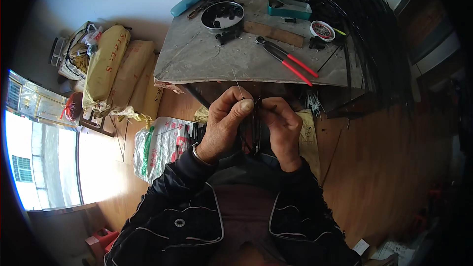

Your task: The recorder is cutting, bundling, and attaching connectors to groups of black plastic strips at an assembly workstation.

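Both hands are close together in front of the table's near edge. My left hand pinches thumb against forefinger, and a thin metal wire sticks up from that pinch. Beside it, my right hand has its fingers closed on a slim black rod, whose end is mostly covered by the fingers. More thin black rods hang below and between the hands, over my lap. Nearest on the tabletop lie nippers with red handles, jaws pointing to the far left.
On the grey table are a round pan of black parts, a wooden strip, a teal tray and a white bowl of small metal pieces. Long black rods drape over its right side. Stuffed sacks stand left.
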The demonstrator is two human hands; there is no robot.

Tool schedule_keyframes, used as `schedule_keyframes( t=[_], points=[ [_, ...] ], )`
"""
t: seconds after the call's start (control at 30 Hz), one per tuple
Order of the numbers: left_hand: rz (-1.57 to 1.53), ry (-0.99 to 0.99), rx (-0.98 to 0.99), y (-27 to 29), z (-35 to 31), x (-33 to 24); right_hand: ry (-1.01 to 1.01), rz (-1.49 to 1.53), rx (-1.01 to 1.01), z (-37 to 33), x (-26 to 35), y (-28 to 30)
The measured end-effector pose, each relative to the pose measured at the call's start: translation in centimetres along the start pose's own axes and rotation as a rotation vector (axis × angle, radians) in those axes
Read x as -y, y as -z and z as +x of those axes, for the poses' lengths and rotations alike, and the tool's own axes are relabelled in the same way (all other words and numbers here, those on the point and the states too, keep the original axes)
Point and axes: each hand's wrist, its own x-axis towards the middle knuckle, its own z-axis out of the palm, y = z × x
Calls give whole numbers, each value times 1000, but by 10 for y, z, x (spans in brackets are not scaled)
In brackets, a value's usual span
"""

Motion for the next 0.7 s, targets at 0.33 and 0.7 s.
schedule_keyframes(
  t=[0.33, 0.7],
  points=[
    [24, -70, -106, -2, 2, 0, -300, 260, -53, 0, 1, -15],
    [87, -51, -92, -7, 1, -8, 93, -5, -37, 4, -5, -12]
  ],
)
